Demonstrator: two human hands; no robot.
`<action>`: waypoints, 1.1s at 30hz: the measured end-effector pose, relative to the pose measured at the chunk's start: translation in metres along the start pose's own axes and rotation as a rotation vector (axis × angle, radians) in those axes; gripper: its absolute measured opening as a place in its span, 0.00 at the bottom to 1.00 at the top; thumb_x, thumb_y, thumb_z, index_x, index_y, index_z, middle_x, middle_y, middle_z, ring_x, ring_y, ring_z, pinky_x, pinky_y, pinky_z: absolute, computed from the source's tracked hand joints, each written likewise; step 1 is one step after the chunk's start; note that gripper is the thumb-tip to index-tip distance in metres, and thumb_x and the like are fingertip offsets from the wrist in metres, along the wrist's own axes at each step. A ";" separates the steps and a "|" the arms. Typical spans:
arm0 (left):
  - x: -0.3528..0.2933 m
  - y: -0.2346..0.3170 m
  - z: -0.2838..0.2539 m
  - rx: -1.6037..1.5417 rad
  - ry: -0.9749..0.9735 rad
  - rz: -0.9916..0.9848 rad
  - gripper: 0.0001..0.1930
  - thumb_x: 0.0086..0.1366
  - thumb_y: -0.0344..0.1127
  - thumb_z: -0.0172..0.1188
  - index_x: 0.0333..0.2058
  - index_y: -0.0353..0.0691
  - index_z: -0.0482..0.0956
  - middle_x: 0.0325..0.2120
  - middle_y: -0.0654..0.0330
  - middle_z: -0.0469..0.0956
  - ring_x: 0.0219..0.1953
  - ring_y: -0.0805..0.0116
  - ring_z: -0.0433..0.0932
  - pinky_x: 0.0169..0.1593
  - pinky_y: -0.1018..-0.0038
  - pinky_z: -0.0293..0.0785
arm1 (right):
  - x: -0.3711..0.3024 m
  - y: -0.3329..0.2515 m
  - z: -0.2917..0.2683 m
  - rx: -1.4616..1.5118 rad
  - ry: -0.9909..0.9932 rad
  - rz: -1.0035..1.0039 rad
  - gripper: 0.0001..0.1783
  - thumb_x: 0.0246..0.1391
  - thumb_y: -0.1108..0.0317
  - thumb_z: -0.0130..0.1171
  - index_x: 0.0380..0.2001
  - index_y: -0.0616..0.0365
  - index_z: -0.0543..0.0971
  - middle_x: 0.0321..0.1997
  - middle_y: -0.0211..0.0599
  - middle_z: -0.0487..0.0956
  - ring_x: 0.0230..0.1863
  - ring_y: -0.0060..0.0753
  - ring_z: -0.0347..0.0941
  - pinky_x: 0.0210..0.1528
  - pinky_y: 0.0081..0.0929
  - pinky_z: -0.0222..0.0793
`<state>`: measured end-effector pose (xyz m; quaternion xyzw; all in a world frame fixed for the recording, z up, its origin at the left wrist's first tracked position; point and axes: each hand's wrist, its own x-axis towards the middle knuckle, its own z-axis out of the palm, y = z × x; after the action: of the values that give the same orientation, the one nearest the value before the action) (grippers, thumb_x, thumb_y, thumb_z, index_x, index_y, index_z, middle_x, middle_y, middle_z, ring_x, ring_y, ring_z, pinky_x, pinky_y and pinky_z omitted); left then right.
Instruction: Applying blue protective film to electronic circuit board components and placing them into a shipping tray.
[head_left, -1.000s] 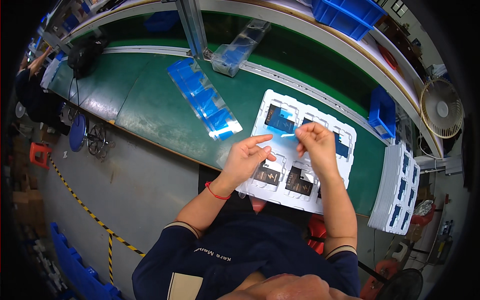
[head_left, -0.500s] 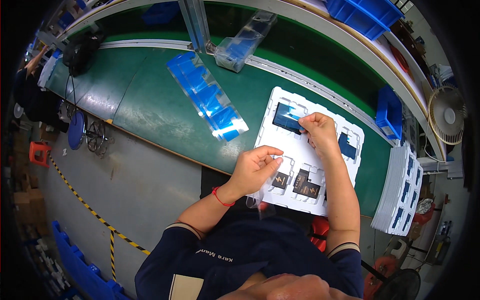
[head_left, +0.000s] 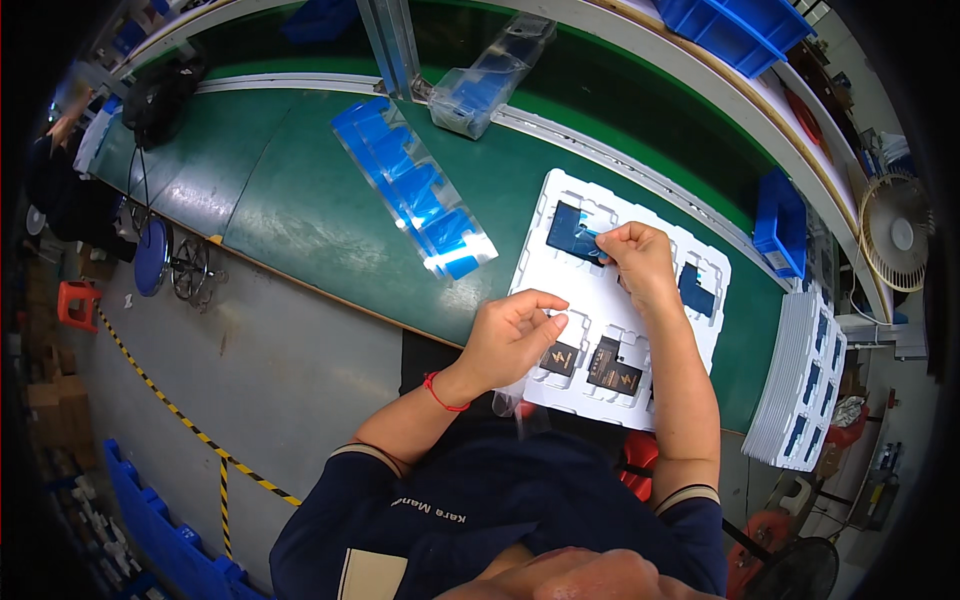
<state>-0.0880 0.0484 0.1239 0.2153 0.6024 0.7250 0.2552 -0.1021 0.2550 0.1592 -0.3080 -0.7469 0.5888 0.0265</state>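
A white moulded tray (head_left: 566, 292) lies on the bench in front of me, with flat black battery packs in its pockets. In its far left pocket is a dark battery with a glossy blue face (head_left: 568, 236). My right hand (head_left: 640, 262) pinches a small blue film tab at that battery's right edge. Over the tray's near left edge, my left hand (head_left: 515, 338) is curled, thumb and forefinger tips close together. Clear plastic film (head_left: 508, 404) hangs below its palm and seems held in the curled fingers. Two batteries with printed faces (head_left: 614, 368) sit near the left hand.
A clear sheet with blue film pieces (head_left: 415, 190) lies left of the tray. Beyond it is a clear plastic bag (head_left: 490, 80). Stacked white trays (head_left: 800, 385) stand at right, near a blue bin (head_left: 778, 225) and a fan (head_left: 900, 233). Another person (head_left: 75, 190) is at far left.
The clear film below my left hand has shifted and shows less beside the tray. My right fingers stay at the blue-faced battery's edge, almost unmoved.
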 end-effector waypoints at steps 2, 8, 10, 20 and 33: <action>0.000 0.001 0.000 0.006 -0.002 0.010 0.10 0.63 0.28 0.57 0.41 0.30 0.76 0.21 0.65 0.77 0.25 0.83 0.72 0.28 0.86 0.66 | 0.004 0.009 0.001 -0.035 0.018 -0.046 0.03 0.47 0.77 0.61 0.24 0.66 0.78 0.20 0.35 0.78 0.21 0.20 0.72 0.22 0.16 0.63; 0.000 0.002 0.001 0.013 0.004 0.006 0.09 0.63 0.27 0.57 0.41 0.30 0.76 0.21 0.64 0.76 0.25 0.83 0.72 0.29 0.86 0.66 | 0.008 0.017 0.005 -0.271 0.107 -0.152 0.04 0.44 0.74 0.63 0.22 0.64 0.79 0.19 0.37 0.79 0.19 0.23 0.74 0.25 0.20 0.68; 0.000 0.002 0.001 0.034 0.005 0.016 0.09 0.63 0.28 0.57 0.41 0.30 0.77 0.21 0.65 0.76 0.25 0.83 0.72 0.29 0.86 0.66 | 0.004 0.014 0.008 -0.350 0.135 -0.180 0.04 0.43 0.74 0.63 0.22 0.64 0.79 0.19 0.38 0.79 0.19 0.25 0.74 0.26 0.21 0.69; 0.000 0.001 0.006 0.007 0.038 0.014 0.08 0.63 0.26 0.55 0.40 0.30 0.77 0.21 0.66 0.76 0.24 0.83 0.72 0.27 0.86 0.66 | -0.042 0.009 0.003 -0.605 0.327 -0.799 0.25 0.41 0.74 0.66 0.45 0.59 0.72 0.38 0.40 0.72 0.33 0.33 0.72 0.34 0.27 0.69; -0.029 0.042 0.068 0.312 -0.156 0.888 0.13 0.51 0.26 0.66 0.37 0.31 0.78 0.33 0.51 0.79 0.36 0.57 0.78 0.38 0.69 0.75 | -0.187 0.091 -0.079 0.337 -0.560 -0.099 0.12 0.49 0.73 0.64 0.38 0.62 0.77 0.28 0.28 0.78 0.26 0.12 0.70 0.25 0.10 0.62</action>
<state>-0.0280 0.0762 0.1776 0.5413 0.5329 0.6466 -0.0701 0.1196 0.2421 0.1626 -0.0888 -0.6313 0.7639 -0.1004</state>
